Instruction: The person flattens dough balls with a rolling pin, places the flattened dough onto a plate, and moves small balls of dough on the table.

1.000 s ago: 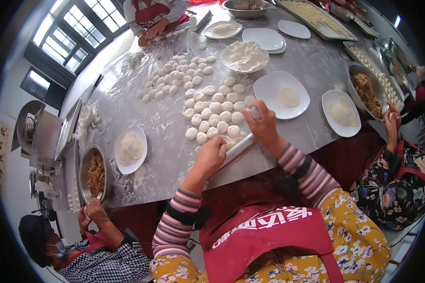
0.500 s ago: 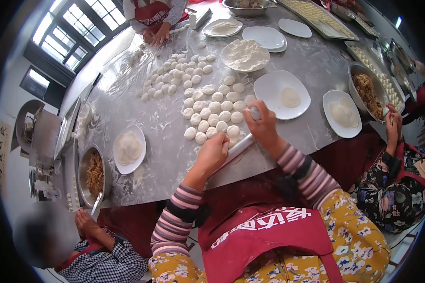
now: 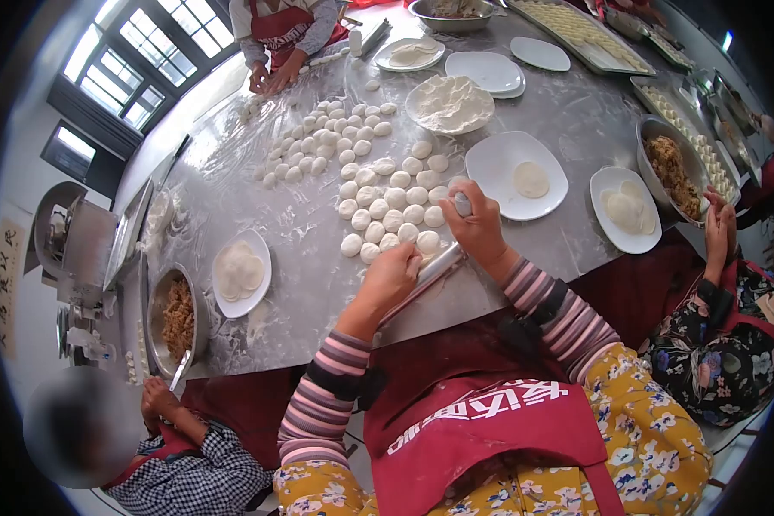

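Observation:
My right hand (image 3: 476, 222) is closed around a rolling pin (image 3: 463, 204), whose pale grey rounded end sticks out above the fist. A smooth, light cylinder (image 3: 439, 261) slants below it along the table edge; the fist hides whether it belongs to the same pin. My left hand (image 3: 393, 273) is closed with fingertips pinched at a dough wrapper (image 3: 425, 257), mostly hidden, with only a pale edge showing. Just beyond both hands lie several flattened round dough pieces (image 3: 394, 198). To the right, a square white plate (image 3: 490, 185) carries one thin rolled wrapper (image 3: 531, 180).
A flour bowl (image 3: 450, 103) and white plates (image 3: 482, 69) stand farther back. Wrapper plates (image 3: 264, 291) and filling bowls (image 3: 201, 322) flank me on both sides. Co-workers' hands (image 3: 161, 402) are at left, right and across the floury metal table (image 3: 305, 284). Trays of dumplings (image 3: 580, 33) lie back right.
The view has shifted slightly. My hands keep nearly the same pose. Across the table, the person's hands have moved apart a little; the left co-worker's hands have moved slightly.

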A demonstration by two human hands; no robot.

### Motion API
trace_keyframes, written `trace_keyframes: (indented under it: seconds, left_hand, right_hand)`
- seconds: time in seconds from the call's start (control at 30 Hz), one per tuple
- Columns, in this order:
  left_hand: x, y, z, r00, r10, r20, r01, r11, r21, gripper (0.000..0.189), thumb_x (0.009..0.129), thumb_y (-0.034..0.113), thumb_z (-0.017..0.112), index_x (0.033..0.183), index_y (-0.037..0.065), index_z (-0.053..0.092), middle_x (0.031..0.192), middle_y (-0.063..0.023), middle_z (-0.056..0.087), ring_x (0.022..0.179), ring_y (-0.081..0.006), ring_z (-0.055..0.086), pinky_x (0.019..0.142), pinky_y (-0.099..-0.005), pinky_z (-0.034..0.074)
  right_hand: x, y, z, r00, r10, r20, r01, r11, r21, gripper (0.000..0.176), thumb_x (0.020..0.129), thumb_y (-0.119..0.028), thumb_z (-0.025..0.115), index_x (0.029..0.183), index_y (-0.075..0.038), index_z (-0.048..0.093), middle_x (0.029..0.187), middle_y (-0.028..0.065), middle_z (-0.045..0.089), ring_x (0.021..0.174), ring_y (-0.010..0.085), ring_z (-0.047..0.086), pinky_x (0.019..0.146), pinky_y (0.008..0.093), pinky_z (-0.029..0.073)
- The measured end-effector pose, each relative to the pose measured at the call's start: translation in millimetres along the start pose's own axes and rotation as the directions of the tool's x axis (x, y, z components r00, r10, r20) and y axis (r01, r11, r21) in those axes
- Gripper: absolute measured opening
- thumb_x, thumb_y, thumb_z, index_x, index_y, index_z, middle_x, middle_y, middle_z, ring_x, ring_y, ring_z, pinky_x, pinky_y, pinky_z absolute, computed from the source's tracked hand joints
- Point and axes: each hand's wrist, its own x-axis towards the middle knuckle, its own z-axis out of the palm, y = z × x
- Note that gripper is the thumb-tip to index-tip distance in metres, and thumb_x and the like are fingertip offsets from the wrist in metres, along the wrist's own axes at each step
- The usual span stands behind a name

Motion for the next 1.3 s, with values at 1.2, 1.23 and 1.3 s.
trace_keyframes:
  seconds: [1.2, 1.23, 1.3]
  left_hand:
    - [-25, 3, -12, 0.997, -0.011, 0.078, 0.006, 0.997, 0.072, 0.014, 0.083, 0.012, 0.061, 0.084, -0.002, 0.058, 0.071, -0.0128, 0.060, 0.066, -0.0194, 0.056, 0.061, -0.0341, 0.045]
    - [-24, 2, -13, 0.996, -0.005, 0.089, 0.000, 0.999, 0.053, 0.014, 0.084, 0.012, 0.061, 0.084, -0.001, 0.058, 0.070, -0.0105, 0.059, 0.066, -0.0174, 0.055, 0.060, -0.0330, 0.045]
    - [-9, 0, -16, 0.985, -0.001, 0.173, 0.007, 0.999, -0.031, 0.014, 0.084, 0.012, 0.061, 0.087, 0.000, 0.058, 0.073, -0.0129, 0.059, 0.068, -0.0210, 0.057, 0.063, -0.0344, 0.046]
  right_hand:
    - [-37, -14, -46, 0.992, -0.116, 0.056, 0.120, 0.989, -0.085, 0.030, 0.074, -0.001, 0.072, 0.095, -0.004, 0.051, 0.077, 0.0121, 0.060, 0.065, 0.0327, 0.062, 0.055, 0.0357, 0.048]
    - [-46, -22, -57, 0.993, -0.081, 0.085, 0.089, 0.992, -0.088, 0.028, 0.075, -0.002, 0.072, 0.095, -0.004, 0.052, 0.077, 0.0114, 0.060, 0.064, 0.0313, 0.063, 0.054, 0.0338, 0.049]
    - [-56, -34, -70, 0.995, -0.030, 0.096, 0.039, 0.996, -0.084, 0.026, 0.076, -0.002, 0.072, 0.094, -0.004, 0.052, 0.076, 0.0107, 0.060, 0.064, 0.0283, 0.064, 0.055, 0.0322, 0.049]
